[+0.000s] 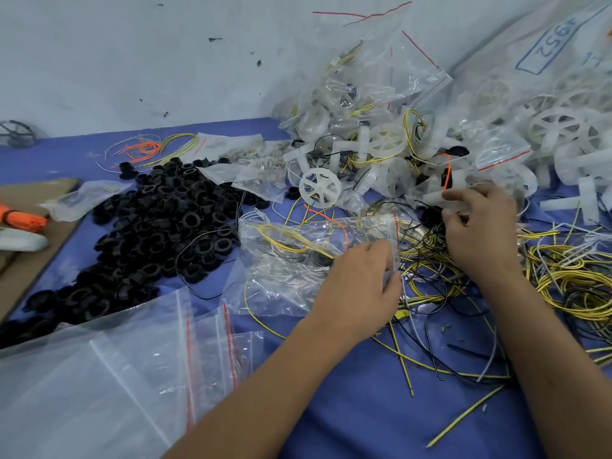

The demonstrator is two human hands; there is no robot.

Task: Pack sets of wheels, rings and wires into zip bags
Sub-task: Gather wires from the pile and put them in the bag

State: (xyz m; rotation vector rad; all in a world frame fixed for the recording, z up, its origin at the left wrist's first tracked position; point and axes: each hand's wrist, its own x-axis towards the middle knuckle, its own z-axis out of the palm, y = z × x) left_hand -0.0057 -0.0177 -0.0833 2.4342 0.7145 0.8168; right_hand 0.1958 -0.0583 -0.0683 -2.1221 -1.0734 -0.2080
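My left hand (361, 279) grips the mouth edge of a clear zip bag (298, 246) with a red strip, lying on the blue table. Yellow wire shows inside the bag. My right hand (480, 226) reaches into the tangle of wires (430, 260) and pinches something small with an orange wire (447, 173) running up from it. A heap of black rings (159, 226) lies to the left. White spoked wheels (319, 187) lie in the heap behind the bag. Loops of yellow wire (576, 286) sit at the right.
Filled zip bags (364, 87) pile against the wall at the back. A large bag of white wheels (556, 127) fills the right rear. Empty zip bags (205, 352) lie front left. Cardboard (33, 246) with orange ties (20, 217) sits at the left edge.
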